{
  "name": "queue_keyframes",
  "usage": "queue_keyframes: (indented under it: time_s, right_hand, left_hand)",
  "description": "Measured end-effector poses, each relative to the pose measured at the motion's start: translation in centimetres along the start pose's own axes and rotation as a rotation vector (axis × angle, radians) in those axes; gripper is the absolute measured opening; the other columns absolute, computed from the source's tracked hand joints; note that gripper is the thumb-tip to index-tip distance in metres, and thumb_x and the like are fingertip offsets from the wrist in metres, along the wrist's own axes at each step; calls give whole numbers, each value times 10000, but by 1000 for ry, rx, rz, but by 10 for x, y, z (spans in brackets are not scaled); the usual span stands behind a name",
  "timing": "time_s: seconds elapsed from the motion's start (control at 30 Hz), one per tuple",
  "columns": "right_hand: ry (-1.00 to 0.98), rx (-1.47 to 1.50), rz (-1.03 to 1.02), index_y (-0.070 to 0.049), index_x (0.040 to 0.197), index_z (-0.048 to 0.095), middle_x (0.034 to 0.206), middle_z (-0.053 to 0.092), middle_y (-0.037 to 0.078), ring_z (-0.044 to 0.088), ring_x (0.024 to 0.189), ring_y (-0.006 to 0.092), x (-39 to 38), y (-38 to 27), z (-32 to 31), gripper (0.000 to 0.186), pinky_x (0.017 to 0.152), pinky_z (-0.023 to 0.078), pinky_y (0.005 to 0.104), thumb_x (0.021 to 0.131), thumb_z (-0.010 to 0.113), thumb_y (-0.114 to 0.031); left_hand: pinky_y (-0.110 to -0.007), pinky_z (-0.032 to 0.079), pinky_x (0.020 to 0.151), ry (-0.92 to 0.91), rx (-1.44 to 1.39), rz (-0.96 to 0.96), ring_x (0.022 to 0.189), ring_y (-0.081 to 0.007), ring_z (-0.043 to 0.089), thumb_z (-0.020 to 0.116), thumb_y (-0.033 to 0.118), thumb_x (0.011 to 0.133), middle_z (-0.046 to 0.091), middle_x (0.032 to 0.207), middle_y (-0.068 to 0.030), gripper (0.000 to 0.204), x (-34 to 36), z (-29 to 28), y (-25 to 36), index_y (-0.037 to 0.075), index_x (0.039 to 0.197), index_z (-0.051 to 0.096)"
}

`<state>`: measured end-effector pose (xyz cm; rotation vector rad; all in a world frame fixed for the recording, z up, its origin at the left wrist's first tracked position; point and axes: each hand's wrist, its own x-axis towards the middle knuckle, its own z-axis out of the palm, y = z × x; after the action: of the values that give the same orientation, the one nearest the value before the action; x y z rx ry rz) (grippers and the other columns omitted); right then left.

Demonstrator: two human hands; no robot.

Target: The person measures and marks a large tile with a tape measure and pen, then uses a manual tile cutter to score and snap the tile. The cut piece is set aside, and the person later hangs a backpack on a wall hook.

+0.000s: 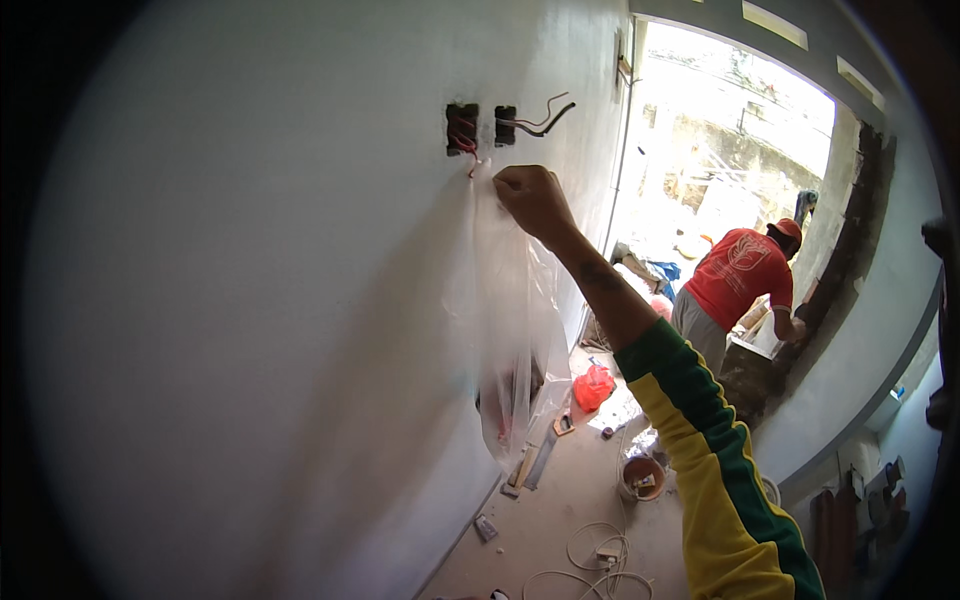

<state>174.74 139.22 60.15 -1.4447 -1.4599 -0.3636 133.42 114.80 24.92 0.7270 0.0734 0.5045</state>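
My right hand (533, 198), its fingers closed, is at the top of a clear plastic bag (515, 310) and appears to pinch it. The bag hangs down along the white wall with dark items, too blurred to name, at its bottom. Just above the bag's top, red wires (468, 147) come out of the left wall box (462, 122). From the right wall box (505, 122), dark and light wires (545, 130) stick out to the right. Whether the bag hooks onto the red wires is unclear. My left hand is out of view.
A person in a red shirt (740, 270) works at the wall edge by the bright doorway. On the floor are a red plastic bag (594, 388), a handsaw (545, 455), a bucket (643, 475) and a loose white cable (610, 565).
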Motion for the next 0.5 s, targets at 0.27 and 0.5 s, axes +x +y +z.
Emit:
queue_keyframes:
  time_s: [0.27,0.5]
  right_hand:
    - [328,323,-27,-15,1107,688,1037,679,141,690,886,240,-96,49,-11,215,773,530,350,912,686,-105]
    - [-228,523,769,-14,1098,702,920,702,82,646,812,166,-451,51,-140,261,734,504,315,978,634,-236]
  left_hand:
    - [-401,536,931,164,77,-305,1002,-260,686,697,466,858,708,1070,-175,630,37,-1,-32,-69,1185,637]
    - [-366,541,828,-151,430,-313,857,-240,685,748,73,827,710,914,-167,326,122,87,-79,-81,1101,666]
